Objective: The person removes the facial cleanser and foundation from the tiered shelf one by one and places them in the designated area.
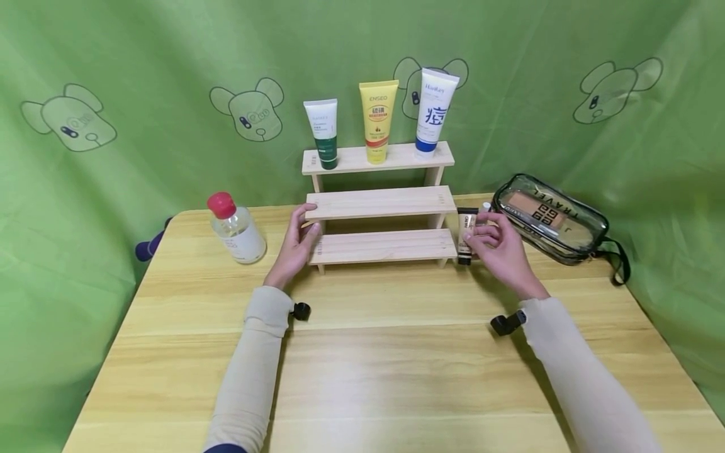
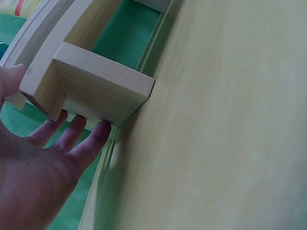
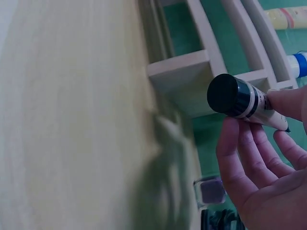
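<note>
My right hand [image 1: 504, 255] pinches a small beige squeeze tube [image 1: 466, 229] with a black cap between thumb and fingers. It is upright, cap down, beside the right end of a three-tier wooden display shelf [image 1: 382, 245]. The right wrist view shows the black cap [image 3: 225, 93] pointing at the camera, thumb on one side and fingertips beneath. My left hand [image 1: 291, 248] holds the shelf's left end. In the left wrist view its thumb [image 2: 12, 79] lies at the lower step's corner and its fingertips rest along the outer side of the leg [image 2: 103, 86].
On the top step stand a green-and-white tube [image 1: 324, 135], a yellow tube [image 1: 376, 123] and a blue-and-white tube [image 1: 435, 113]. A clear travel pouch [image 1: 566, 220] lies to the right. At left is a red-capped bottle [image 1: 240, 236]. A green curtain [image 1: 170, 50] hangs behind.
</note>
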Demonstrator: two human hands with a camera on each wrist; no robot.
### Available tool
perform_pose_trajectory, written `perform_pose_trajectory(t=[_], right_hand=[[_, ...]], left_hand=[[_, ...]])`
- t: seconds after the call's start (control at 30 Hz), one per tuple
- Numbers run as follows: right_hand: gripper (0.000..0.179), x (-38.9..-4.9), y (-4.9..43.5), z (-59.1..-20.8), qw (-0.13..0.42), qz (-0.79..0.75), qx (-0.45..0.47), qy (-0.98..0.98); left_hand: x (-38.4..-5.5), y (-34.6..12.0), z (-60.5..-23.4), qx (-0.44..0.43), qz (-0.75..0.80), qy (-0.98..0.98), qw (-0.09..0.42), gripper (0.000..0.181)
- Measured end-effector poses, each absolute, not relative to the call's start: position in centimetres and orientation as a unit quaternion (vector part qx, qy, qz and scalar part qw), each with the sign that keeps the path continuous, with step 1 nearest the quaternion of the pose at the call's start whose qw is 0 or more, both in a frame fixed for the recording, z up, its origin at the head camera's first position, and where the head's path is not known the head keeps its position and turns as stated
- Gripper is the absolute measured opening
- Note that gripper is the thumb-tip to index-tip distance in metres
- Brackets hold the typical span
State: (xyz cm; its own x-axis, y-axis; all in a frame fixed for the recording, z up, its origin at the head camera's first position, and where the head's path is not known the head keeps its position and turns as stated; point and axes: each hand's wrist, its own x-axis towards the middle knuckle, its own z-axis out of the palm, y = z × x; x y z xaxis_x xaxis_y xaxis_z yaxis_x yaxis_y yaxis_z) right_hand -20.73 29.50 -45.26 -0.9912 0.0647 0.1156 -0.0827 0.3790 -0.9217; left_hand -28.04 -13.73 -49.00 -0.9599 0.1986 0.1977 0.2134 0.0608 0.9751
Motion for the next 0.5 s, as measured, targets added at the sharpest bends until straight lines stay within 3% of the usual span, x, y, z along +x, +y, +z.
perform_pose_trajectory(t=[0.23,0.5], right_hand=[[0.062,-21.2,30.3,-46.3,0.031,0.540,-0.007,-0.841],[0.053,-22.3,30.1,-47.1,0.024,0.448,0.009,-0.894]], left_hand=[[-28.1,-13.6,-49.0,-0.145,-0.669,-0.729,0.008,0.046],[-28.0,-13.6,-49.1,-0.138,-0.670,-0.729,0.004,0.045]])
